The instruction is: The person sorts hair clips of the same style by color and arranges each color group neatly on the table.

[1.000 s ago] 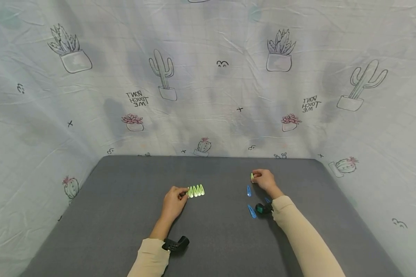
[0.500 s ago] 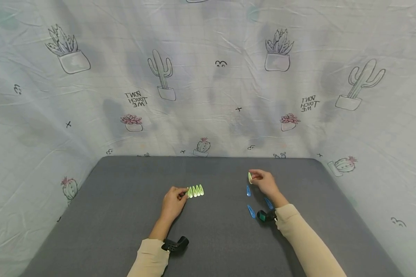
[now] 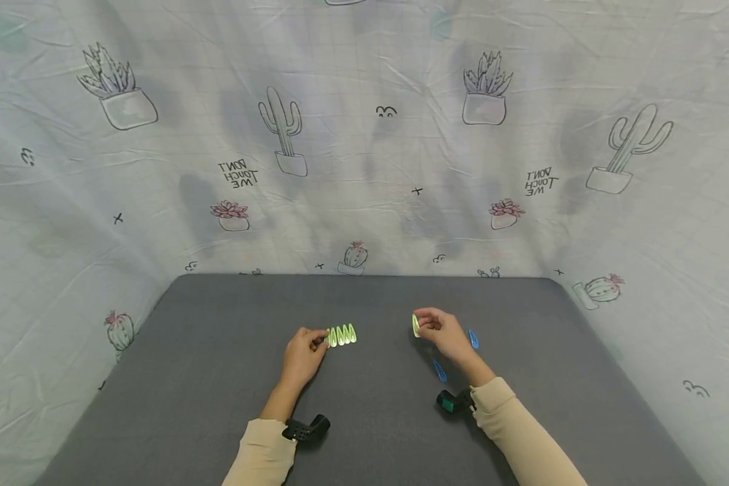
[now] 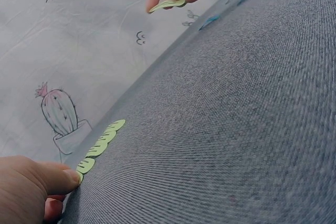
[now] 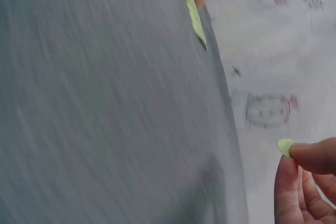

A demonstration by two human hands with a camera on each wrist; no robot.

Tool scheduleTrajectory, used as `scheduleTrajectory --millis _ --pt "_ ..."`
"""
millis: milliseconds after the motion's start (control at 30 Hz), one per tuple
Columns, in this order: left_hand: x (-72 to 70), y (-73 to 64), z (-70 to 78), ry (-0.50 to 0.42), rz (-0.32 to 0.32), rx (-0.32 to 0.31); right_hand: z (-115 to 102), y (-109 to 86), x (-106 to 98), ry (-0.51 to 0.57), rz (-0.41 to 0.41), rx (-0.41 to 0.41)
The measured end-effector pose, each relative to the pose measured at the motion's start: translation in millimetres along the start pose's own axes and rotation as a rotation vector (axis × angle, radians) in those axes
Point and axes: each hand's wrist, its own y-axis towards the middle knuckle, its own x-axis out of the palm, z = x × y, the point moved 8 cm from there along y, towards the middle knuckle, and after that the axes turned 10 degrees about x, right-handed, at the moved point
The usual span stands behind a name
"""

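A row of several yellow-green snap hair clips (image 3: 344,335) lies side by side on the dark grey table. My left hand (image 3: 304,354) pinches the leftmost clip of that row between thumb and fingers; the left wrist view shows the thumb on its end (image 4: 80,177). To the right, my right hand (image 3: 448,335) holds another yellow-green hair clip (image 3: 416,325) by thumb and fingertips, raised above the table. That raised clip (image 5: 285,146) pokes out past the thumb in the right wrist view.
Two blue hair clips, one at right (image 3: 473,339) and one nearer (image 3: 440,370), lie by my right forearm. The grey table (image 3: 364,418) ends at a white curtain (image 3: 364,148) printed with cacti. A black wrist camera (image 3: 306,428) sits on the left wrist.
My right hand has moved left and toward me with its yellow-green clip, now covering one blue clip and uncovering another. The left hand has stayed on the row.
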Motion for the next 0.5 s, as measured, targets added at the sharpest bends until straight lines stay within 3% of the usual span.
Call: scheduleTrajectory --millis 300,500 --pt "-0.6 0.4 -0.2 -0.005 -0.011 -0.015 -37.3 -26.0 40.8 0.039 -0.097 -0.035" --pt "-0.2 -0.1 -0.4 -0.007 -0.021 -0.021 -49.1 -30.3 61.0 0.048 -0.098 -0.023"
